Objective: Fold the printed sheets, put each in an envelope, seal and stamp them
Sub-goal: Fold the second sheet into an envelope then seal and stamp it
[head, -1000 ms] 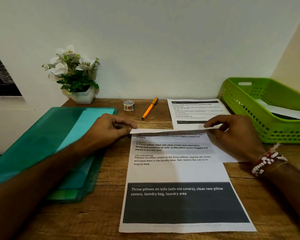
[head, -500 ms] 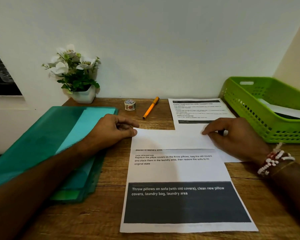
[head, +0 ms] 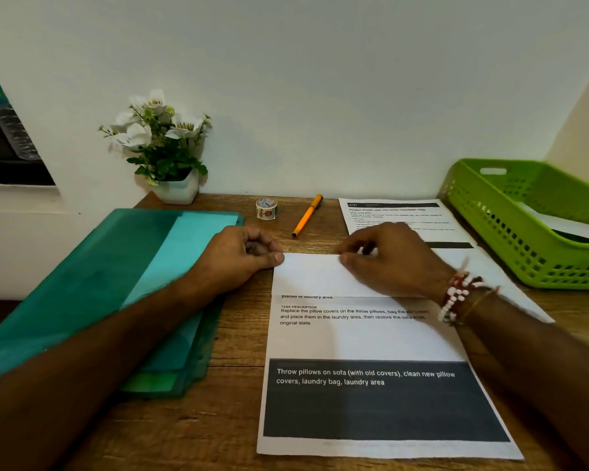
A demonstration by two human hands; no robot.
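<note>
Sheet: a white printed paper sheet with a dark band of white text (head: 364, 338) lies flat on the brown wooden surface (head: 238, 385), reaching the near edge. Its far end is folded over towards the person, blank side up.
Left hand: the left hand (head: 232, 256) holds the fold's left corner under its thumb, with the other fingers curled in tight.
Right hand: the right hand (head: 391, 256) is at the middle of the folded edge. Its fingers (head: 346, 258) are narrow and pinch the crease. A beaded bracelet (head: 456, 294) is on the wrist.
Second sheet: another printed white sheet (head: 388, 215) lies beyond the first, partly under it.
Right edge: a lime-green plastic slotted basket (head: 524, 260) holding white paper.
Left edge: a stack of teal plastic folders (head: 116, 273).
Far edge: a white pot of white flowers (head: 179, 190), a small roll of patterned tape (head: 266, 208) and an orange pen (head: 307, 215).
</note>
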